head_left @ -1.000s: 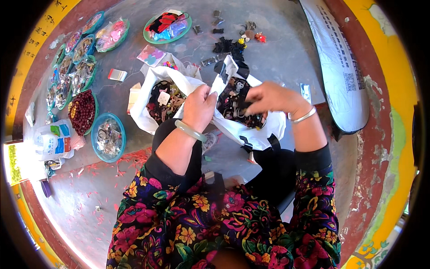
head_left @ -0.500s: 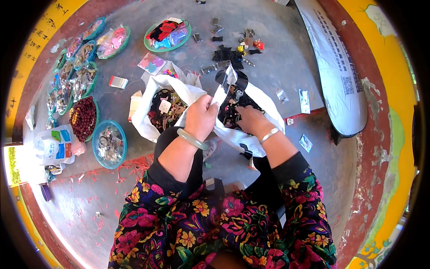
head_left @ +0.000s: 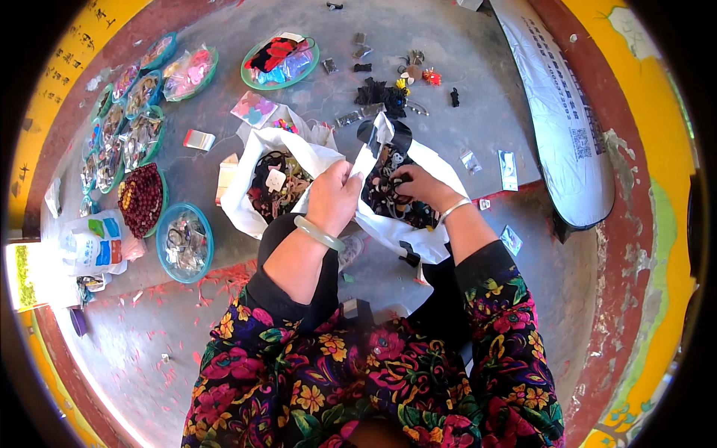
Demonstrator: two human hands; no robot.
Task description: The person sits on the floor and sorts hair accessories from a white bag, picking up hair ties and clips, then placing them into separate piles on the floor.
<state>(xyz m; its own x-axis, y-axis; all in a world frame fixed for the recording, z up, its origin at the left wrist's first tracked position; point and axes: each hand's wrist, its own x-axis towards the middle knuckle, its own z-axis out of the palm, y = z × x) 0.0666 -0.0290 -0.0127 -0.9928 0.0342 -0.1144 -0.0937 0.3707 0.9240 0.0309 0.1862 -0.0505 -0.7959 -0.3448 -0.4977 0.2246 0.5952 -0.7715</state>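
Two white bags full of small accessories stand before me. My left hand (head_left: 334, 197), with a pale green bangle at the wrist, is closed on the near rim of the right bag (head_left: 441, 168), between the two openings. Inside that bag, my right hand (head_left: 426, 187) reaches into a heap of dark hair ties and small ornaments (head_left: 385, 187). Its fingers are curled against dark pieces; what they pinch is too small to make out. The left bag (head_left: 237, 205) holds a similar mix, with a white square piece (head_left: 275, 179) on top.
Loose black bundles (head_left: 385, 93) and a red ornament (head_left: 432, 76) lie on the floor beyond the bags. Baskets of packaged goods stand at left, including a blue one (head_left: 162, 250) and one of dark red beads (head_left: 140, 196). A long silver cover (head_left: 567, 134) lies at right.
My right hand has shifted slightly up and away in the bag, its fingers more curled. A small black piece on the floor beyond now lies farther right. My left hand stays put.
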